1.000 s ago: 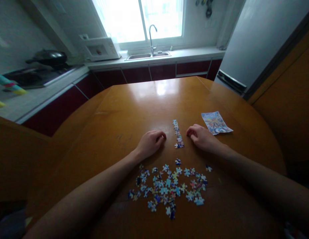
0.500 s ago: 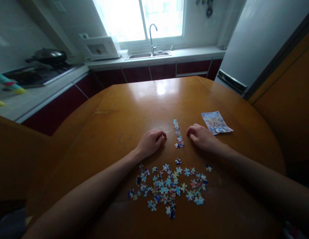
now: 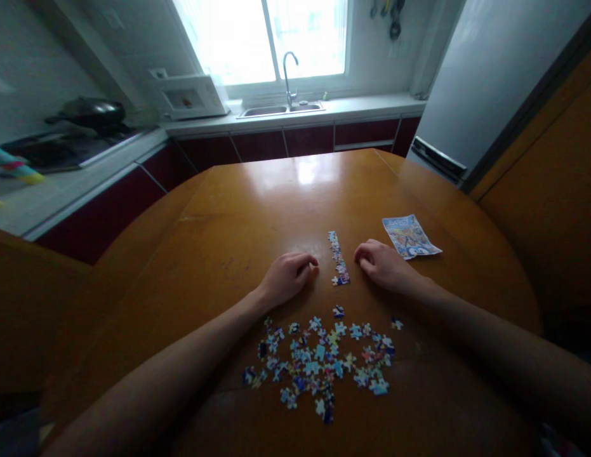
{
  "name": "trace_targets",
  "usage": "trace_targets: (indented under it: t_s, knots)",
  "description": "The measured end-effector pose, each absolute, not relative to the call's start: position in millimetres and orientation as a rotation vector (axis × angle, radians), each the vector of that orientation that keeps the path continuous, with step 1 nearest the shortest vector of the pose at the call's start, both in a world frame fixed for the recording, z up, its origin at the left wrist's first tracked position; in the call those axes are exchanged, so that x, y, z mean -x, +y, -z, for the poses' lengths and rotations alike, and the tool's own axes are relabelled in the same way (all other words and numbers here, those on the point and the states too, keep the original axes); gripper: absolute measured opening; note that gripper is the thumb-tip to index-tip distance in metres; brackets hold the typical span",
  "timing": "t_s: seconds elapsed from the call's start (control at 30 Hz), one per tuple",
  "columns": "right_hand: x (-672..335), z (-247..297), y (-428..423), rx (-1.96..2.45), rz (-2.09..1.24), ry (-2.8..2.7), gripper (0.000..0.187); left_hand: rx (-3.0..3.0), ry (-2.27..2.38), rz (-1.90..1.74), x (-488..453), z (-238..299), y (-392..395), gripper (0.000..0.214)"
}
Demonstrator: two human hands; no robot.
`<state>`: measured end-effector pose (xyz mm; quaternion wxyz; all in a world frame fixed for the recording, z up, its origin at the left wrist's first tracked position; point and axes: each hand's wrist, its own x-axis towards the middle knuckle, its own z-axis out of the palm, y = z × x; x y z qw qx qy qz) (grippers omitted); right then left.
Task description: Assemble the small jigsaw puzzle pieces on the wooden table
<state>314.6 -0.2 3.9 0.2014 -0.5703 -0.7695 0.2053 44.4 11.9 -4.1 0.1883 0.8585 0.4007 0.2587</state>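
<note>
My left hand [image 3: 288, 277] rests on the table to the left of a narrow joined strip of jigsaw pieces [image 3: 338, 259], not touching it. Its fingers are curled in, and nothing shows in them. On the strip's other side lies my right hand [image 3: 378, 263], also loosely closed with nothing visible in it. The strip runs away from me between the two hands. Nearer to me spreads a pile of loose jigsaw pieces [image 3: 312, 367], with one single piece [image 3: 338, 311] between pile and strip. Beyond my right hand is a creased picture sheet [image 3: 411, 237] in blue tones.
The brown wooden table [image 3: 257, 209] has angled and rounded edges. Behind it stand a counter with a sink [image 3: 280, 110], a tap [image 3: 287, 79] and a white microwave [image 3: 193, 97]. A dark pan [image 3: 92, 113] is on the stove at left; a grey fridge [image 3: 504, 76] stands at right.
The view has tilted a little, so the kitchen background sits slightly lower and further left. Both hands, the strip and the loose pieces keep their places on the table.
</note>
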Motion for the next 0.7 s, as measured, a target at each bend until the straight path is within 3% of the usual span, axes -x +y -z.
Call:
trace_targets:
  t_s: [0.7]
  knots:
    - [-315.1, -8.6, -1.5, 1.593, -0.584, -2.170, 0.017, -2.428, 1.121, -0.734, -45.1, 2.3, 10.7, 0.027]
